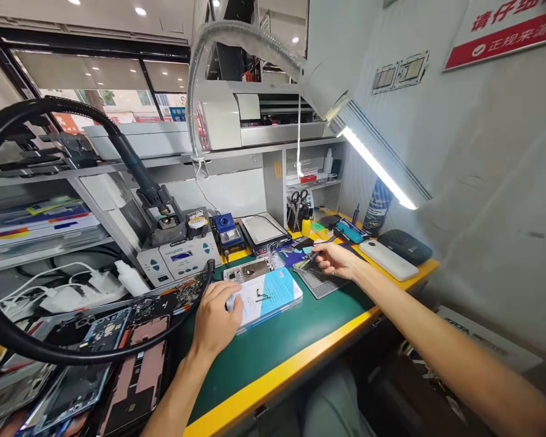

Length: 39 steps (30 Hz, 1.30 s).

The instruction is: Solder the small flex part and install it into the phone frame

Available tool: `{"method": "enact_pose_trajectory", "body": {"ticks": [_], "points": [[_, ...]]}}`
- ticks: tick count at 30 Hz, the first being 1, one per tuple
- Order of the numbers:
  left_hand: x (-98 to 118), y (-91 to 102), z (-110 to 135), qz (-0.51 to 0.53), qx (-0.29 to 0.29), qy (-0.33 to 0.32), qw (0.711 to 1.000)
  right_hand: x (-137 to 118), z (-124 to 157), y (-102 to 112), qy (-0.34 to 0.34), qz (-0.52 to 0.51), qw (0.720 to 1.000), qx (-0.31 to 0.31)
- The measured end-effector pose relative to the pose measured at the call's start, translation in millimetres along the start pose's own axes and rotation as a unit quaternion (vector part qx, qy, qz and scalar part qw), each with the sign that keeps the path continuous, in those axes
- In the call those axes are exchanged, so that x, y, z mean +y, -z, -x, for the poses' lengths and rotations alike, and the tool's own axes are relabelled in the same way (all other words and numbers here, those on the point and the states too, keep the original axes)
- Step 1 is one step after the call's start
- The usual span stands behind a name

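Note:
My left hand [218, 315] rests at the left end of a flat blue-and-white box [273, 291], its fingers curled. A small pale bit shows by the thumb, too small to name. On the box lies a small dark part [262, 295]. My right hand [334, 260] is stretched out over a grey perforated mat [320, 285], its fingers pinched together around something thin and dark that I cannot make out. Behind the box lies an opened phone frame [249, 271], partly covered by the box and close to my left fingertips.
A lit lamp [377, 161] hangs over the right side. A black hose [95, 358] loops across the left, above opened phones [138, 376]. A soldering station [227, 230], a hot plate [264, 230] and scissors [297, 206] stand behind. A white power bank [389, 260] lies right.

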State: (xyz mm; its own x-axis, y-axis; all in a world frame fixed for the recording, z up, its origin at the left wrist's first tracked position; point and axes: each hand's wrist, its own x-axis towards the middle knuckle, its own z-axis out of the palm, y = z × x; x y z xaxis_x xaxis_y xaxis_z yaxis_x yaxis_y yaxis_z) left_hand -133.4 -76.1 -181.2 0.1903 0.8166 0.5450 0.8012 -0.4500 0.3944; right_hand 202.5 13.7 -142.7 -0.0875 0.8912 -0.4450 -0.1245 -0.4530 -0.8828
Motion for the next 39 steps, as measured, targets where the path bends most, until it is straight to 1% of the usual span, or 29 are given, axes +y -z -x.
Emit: {"method": "enact_pose_trajectory", "body": {"ticks": [4,6,8,13,18,21,25,28,34,39], "points": [[3,-5.5,3,0.000,-0.103,0.001,0.995,-3,7,12,-0.020,0.040,0.999,-0.019],[5,-8.2,5,-0.004,-0.135,0.013,0.991,-7,13,16,-0.024,0.063,0.997,-0.031],[7,-9.1,5,-0.006,-0.152,0.024,0.988,-14,19,19,-0.019,0.085,0.995,-0.040],[10,-6.0,7,0.002,-0.167,0.029,0.986,-38,29,18,0.015,0.123,0.992,-0.035],[10,-1.3,9,0.023,-0.182,0.024,0.983,-69,25,14,0.049,0.144,0.988,0.008],[12,2.6,8,0.034,-0.189,0.025,0.981,-81,20,15,0.063,0.158,0.985,0.040],[17,6.4,8,0.037,-0.193,0.031,0.980,-90,16,19,0.079,0.175,0.978,0.082],[18,6.2,8,0.037,-0.196,0.033,0.979,-97,13,17,0.096,0.179,0.974,0.100],[15,4.7,9,0.041,-0.194,0.025,0.980,-109,11,-1,0.132,0.174,0.970,0.108],[13,5.3,8,0.032,-0.201,0.027,0.979,-115,12,-14,0.136,0.149,0.974,0.103]]}}
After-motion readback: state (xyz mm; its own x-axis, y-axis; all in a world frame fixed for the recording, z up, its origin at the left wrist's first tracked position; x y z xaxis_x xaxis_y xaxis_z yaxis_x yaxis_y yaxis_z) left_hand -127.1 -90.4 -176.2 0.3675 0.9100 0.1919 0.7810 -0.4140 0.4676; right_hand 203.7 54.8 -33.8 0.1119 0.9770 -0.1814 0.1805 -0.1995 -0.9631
